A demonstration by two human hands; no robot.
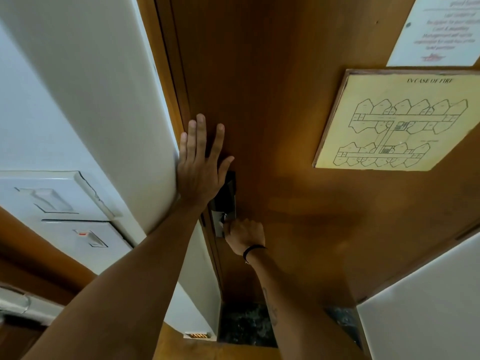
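Observation:
A brown wooden door (272,100) fills the middle of the view. My left hand (201,167) lies flat on it near its left edge, fingers straight and spread, just above a dark lock plate (228,196). Lower down, my right hand (244,236) is curled around a small metal latch or handle (220,226) below the lock plate. A black band sits on my right wrist. The latch is mostly hidden by my fingers.
A white wall (85,100) with two switch plates (52,198) stands left of the door frame. A fire escape plan (394,120) and a white printed notice (441,29) hang on the door's right side. Dark speckled floor (246,326) shows below. A white surface (428,307) is at the lower right.

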